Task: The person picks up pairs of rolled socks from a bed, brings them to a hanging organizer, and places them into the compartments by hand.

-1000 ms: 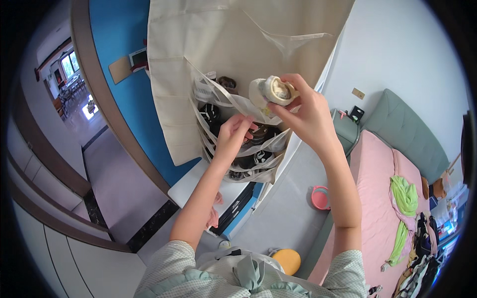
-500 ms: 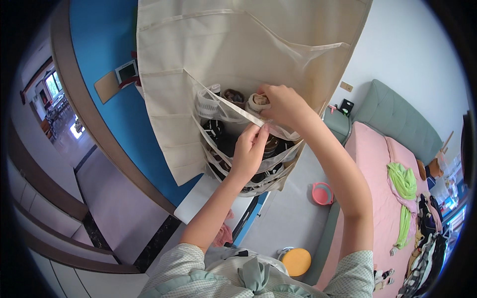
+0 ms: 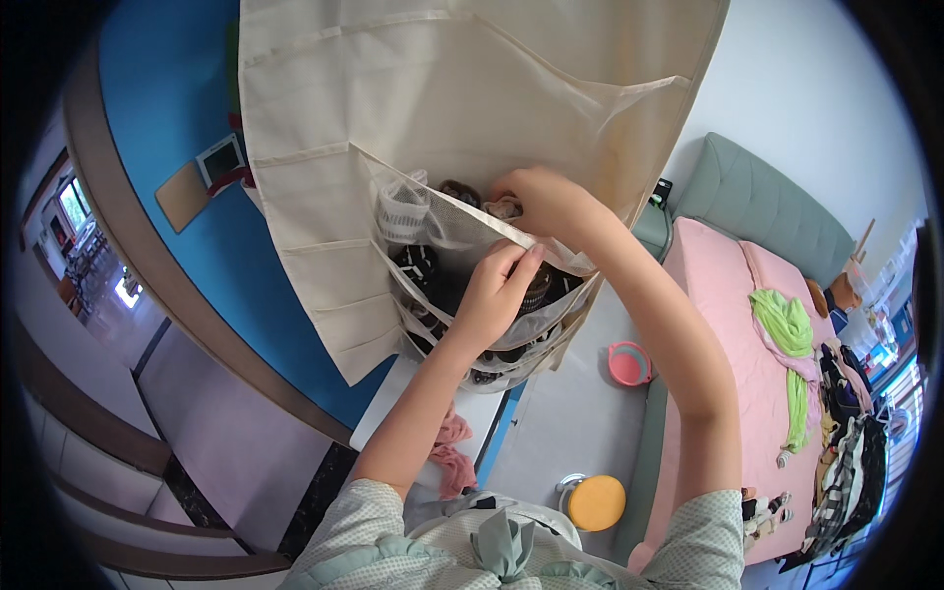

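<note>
A cream hanging organizer (image 3: 324,108) with see-through mesh pockets hangs in front of me. My left hand (image 3: 500,290) is closed, pinching the light-coloured rim (image 3: 482,221) of an upper mesh pocket and holding it outward. My right hand (image 3: 553,205) reaches into that pocket from above, its fingers closed on a beige rolled sock (image 3: 505,207), which they partly hide. Beside it in the same pocket sit a brown rolled item (image 3: 459,194) and, farther left, a white-and-grey rolled sock (image 3: 402,214). Dark rolled items (image 3: 417,264) fill the pockets below.
A white surface (image 3: 383,403) with pink cloth (image 3: 452,457) lies below the organizer. On the floor are a pink basin (image 3: 628,364) and a round yellow-topped stool (image 3: 597,502). To the right, a pink bed (image 3: 703,334) carries green cloth (image 3: 784,324) and piled clothes (image 3: 846,472).
My right hand has shifted slightly left and deeper over the beige rolled sock, covering more of it. My left hand keeps its pinch on the rim. The whole view has turned slightly.
</note>
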### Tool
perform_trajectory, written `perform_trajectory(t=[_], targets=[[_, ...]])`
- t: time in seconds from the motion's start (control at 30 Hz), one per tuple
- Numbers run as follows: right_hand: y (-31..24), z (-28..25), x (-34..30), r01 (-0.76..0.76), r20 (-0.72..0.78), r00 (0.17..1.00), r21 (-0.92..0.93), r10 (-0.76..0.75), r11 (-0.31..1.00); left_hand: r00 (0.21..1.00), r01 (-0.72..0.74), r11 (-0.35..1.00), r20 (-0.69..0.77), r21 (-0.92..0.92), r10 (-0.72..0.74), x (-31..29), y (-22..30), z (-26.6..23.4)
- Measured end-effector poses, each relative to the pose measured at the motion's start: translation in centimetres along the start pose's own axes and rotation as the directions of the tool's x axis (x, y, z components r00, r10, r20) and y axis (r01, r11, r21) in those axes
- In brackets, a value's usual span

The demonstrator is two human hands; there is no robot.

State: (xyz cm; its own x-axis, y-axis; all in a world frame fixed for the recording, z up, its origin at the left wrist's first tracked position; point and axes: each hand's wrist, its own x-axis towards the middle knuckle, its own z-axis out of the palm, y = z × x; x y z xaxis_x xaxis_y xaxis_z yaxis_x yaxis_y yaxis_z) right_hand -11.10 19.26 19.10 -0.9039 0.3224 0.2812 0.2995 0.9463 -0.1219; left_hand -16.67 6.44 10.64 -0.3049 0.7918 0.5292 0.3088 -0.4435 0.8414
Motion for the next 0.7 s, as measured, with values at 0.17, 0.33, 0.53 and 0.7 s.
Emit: perform_trajectory(t=[0.17,0.33,0.53,0.7], targets=[[0.6,-1.1,-1.8,0.019,-0.005,1.000,0.291,-0.018,0.957,0.999,0.006,1.000,0.035,-0.030,-0.005,-0.1,-1.7,-0.4],[0.1,-1.2,-4.2,-0.057,-0.137,0.983,0.411,0.124,0.910,0.991,-0.050,0.979,0.115,-0.196,0.073,-0.3,-2.5,-0.4],[-3.2,-0.1,-8.4,0.130,-0.559,0.823,0.364,0.104,0.922,0.991,-0.005,0.978,0.131,-0.209,0.033,-1.7,-2.5,-0.5],[-5.2,2.9,-14.1,0.120,-0.741,0.621,0.411,0.255,0.904,0.989,0.008,0.981,0.146,-0.192,0.020,-3.8,-2.1,-1.5]])
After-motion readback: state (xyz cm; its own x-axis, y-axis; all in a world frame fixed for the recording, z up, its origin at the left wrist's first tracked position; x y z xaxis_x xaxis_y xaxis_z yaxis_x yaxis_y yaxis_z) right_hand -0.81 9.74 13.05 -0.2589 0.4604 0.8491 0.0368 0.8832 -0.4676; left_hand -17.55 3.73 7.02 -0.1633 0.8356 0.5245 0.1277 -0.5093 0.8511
